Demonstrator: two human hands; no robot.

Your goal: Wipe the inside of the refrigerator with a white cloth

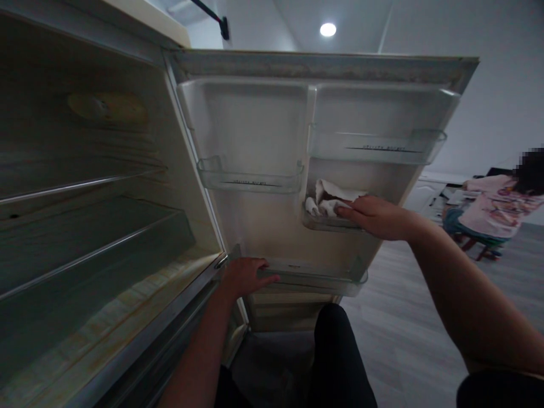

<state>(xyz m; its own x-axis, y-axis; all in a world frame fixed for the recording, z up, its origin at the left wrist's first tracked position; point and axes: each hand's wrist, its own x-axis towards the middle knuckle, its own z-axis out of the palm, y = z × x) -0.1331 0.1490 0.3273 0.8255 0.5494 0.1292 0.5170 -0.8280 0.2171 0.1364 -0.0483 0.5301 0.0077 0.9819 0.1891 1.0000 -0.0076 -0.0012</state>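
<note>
My right hand (374,215) is closed on a crumpled white cloth (331,190) at the middle-right door bin (314,222). Its fingertips press the cloth into the bin, and part of the cloth bunches up to their left. Lower down, my left hand (245,276) is at the hinge-side end of the clear lower door bin (318,281). Its fingers bend over the rim while the thumb lies along the front. Both bins are on the inner side of the open fridge door (255,226).
To the left is the fridge interior with glass shelves (93,238) and yellowish stains along its bottom edge. Two more clear bins, an upper left bin (250,182) and an upper right bin (374,148), line the door. A seated person (497,207) is at the far right.
</note>
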